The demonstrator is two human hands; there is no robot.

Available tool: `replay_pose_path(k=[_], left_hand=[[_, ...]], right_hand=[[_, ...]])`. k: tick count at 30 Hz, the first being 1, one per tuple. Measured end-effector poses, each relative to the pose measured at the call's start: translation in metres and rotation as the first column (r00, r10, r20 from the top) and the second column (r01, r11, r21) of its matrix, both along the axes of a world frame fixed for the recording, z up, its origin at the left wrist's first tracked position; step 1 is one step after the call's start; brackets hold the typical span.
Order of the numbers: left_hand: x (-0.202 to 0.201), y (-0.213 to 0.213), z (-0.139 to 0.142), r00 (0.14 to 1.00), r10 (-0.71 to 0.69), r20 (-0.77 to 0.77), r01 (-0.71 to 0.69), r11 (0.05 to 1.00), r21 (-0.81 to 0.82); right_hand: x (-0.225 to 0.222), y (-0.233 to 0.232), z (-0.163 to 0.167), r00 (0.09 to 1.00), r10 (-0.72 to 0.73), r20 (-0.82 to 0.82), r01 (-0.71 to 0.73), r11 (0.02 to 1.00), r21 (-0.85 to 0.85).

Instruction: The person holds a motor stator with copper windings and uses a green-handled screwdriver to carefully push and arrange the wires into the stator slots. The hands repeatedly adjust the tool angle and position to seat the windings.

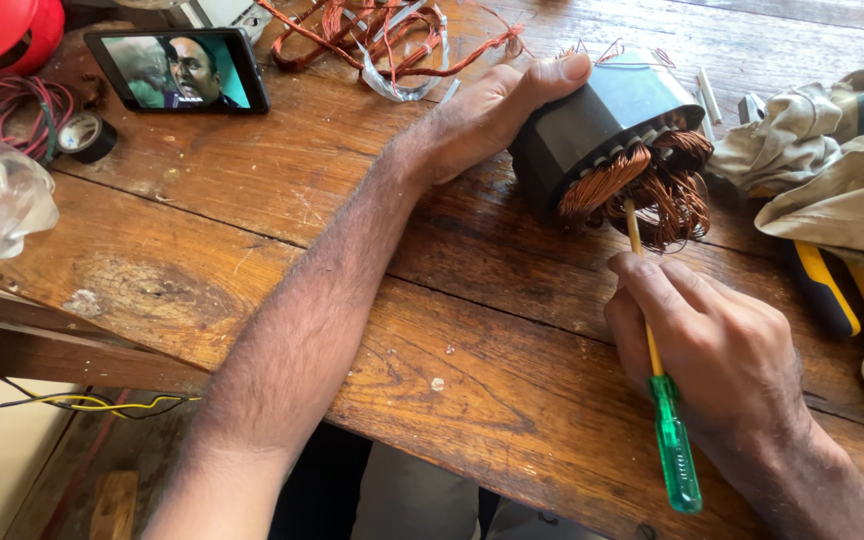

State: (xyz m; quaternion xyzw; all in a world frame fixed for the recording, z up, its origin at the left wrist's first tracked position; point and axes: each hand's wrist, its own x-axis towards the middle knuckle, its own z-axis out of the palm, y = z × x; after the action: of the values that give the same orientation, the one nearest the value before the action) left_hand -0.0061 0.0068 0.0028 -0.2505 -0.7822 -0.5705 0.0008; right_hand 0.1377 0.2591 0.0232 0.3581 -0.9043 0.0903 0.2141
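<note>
At upper right of the frame the left hand (487,110) steadies a grey stator (592,120) on the wooden table (252,200) while the right hand (712,350) pokes a green-handled screwdriver (674,450) into its copper windings (652,185).

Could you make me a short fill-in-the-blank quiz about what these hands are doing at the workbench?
1. The left hand steadies a dark motor stator wound with ____ wire.
2. The right hand grips a screwdriver whose handle is ____.
3. The phone lies on the wooden ____.

Missing words: copper; green; table
</note>
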Motion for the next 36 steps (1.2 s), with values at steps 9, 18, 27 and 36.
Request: replay_pose_path(k=[9, 18, 27, 36], left_hand=[[-0.0046, 0.0001, -0.0091, 0.998, 0.059, 0.03, -0.058, 0.997, -0.044], [-0.0029, 0.0004, -0.0041, 1.0, -0.009, 0.026, 0.009, 1.0, 0.014], [-0.0028, 0.0026, -0.0048, 0.999, -0.042, 0.019, 0.041, 0.998, 0.047], [-0.0021, 0.0012, -0.0062, 0.998, 0.003, -0.058, -0.002, 1.0, 0.017]], right_hand=[[-0.0026, 0.0031, -0.0043, 0.999, 0.036, -0.018, -0.036, 0.999, 0.019], [-0.004, 0.0083, -0.0092, 0.988, 0.149, 0.029, -0.15, 0.988, 0.034], [-0.0035, 0.009, -0.0086, 0.987, 0.159, 0.008, -0.159, 0.987, 0.0], [-0.0044, 0.0054, -0.0073, 0.987, 0.16, -0.006, -0.16, 0.987, 0.005]])
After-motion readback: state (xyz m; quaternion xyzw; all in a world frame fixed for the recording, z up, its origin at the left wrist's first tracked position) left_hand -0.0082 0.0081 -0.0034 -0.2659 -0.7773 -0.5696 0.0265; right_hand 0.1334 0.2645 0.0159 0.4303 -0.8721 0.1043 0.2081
